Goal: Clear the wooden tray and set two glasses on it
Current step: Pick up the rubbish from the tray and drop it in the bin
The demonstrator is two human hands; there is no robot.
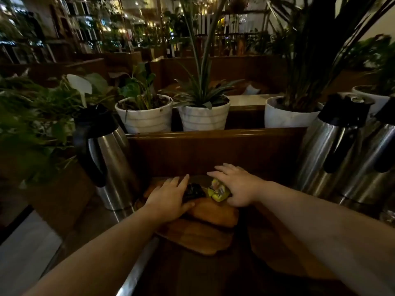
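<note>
A dim café or restaurant, at a drinks station: steel thermos jugs (pixel 108 159) (pixel 333 150) stand on a dark wooden tabletop (pixel 203 274), white potted plants (pixel 147 116) line a wooden divider (pixel 213 146), and booth partitions (pixel 213 67) and string lights lie beyond.

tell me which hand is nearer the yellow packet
Right. The right hand lies over the yellow packet, touching it. The left hand rests apart to its left, over a dark packet.

Wooden tray (pixel 198 238) in front centre, jug (pixel 106 159) to its left, two flasks (pixel 350 159) right; potted plants (pixel 203 112) behind
</note>
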